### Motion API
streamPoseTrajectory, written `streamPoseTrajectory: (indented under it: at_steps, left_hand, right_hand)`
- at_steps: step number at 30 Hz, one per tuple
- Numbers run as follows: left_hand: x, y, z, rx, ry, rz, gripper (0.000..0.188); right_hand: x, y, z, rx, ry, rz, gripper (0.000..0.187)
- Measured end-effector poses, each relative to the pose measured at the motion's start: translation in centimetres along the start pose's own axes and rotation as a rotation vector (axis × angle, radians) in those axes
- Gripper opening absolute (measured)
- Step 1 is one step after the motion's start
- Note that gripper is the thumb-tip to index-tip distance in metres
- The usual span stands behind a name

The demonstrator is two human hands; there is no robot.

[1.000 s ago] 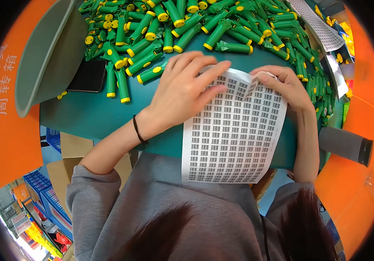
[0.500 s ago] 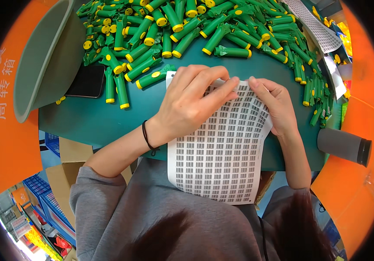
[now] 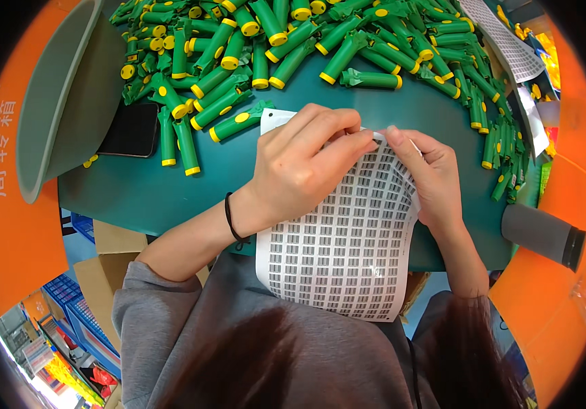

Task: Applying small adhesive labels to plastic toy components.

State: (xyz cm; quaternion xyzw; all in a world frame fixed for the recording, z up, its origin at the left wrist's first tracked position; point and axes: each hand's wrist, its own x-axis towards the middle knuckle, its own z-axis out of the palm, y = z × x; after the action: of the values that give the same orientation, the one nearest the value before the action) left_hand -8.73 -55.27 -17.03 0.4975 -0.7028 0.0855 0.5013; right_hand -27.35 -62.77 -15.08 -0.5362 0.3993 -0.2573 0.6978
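Observation:
A white sheet of small printed labels [image 3: 337, 255] hangs from the table's edge toward my lap, its upper part between my hands. My left hand [image 3: 310, 160] lies over the sheet's upper left, thumb and fingers pinched together at the top edge. With thumb and curled fingers, my right hand [image 3: 429, 167] grips the upper right corner, which is bent up and curved. Whether a single label is between the left fingertips cannot be seen. Just beyond my hands lie green tubes with yellow end caps [image 3: 242, 121], the closest one near the sheet's upper left corner.
Many more green tubes heap across the far side of the green table [image 3: 170, 194]. At left stand a grey-green tray [image 3: 54, 102] and a dark phone [image 3: 129, 129]. A grey tumbler [image 3: 542, 235] lies at right. Another label sheet [image 3: 504, 41] is at the far right.
The sheet's upper right corner has been bent further back, and my right hand has shifted slightly lower. My left fingertips have moved a little toward the right thumb.

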Motion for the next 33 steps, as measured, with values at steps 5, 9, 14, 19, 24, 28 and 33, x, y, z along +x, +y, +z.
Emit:
streamPoseTrajectory:
  at_steps: [5, 9, 14, 19, 24, 28, 33]
  left_hand:
    - [0.1, 0.0, 0.0, -0.029, 0.013, -0.051, 0.021]
    - [-0.3, 0.0, 0.2, -0.203, -0.025, -0.251, 0.018]
    - [-0.2, -0.2, -0.1, -0.176, -0.042, -0.304, 0.013]
    - [0.2, -0.2, -0.4, -0.101, -0.054, -0.234, 0.016]
    - [0.1, -0.1, -0.3, -0.217, -0.125, -0.402, 0.011]
    - [0.7, 0.0, -0.8, -0.369, -0.231, -0.614, 0.009]
    - [0.6, -0.3, -0.7, -0.509, -0.218, -0.741, 0.011]
  right_hand:
    - [0.0, 0.0, 0.0, -0.027, 0.017, 0.002, 0.027]
    - [0.2, 0.0, 0.2, -0.018, 0.001, -0.006, 0.027]
    - [0.4, 0.1, 0.2, -0.005, 0.025, 0.008, 0.027]
    - [0.5, 0.1, 0.0, -0.025, 0.014, -0.001, 0.027]
    - [0.5, -0.2, 0.1, -0.028, 0.023, 0.011, 0.026]
    - [1.0, -1.1, -0.3, -0.123, -0.016, 0.033, 0.025]
    - [1.3, -1.0, -0.2, -0.11, 0.008, 0.069, 0.024]
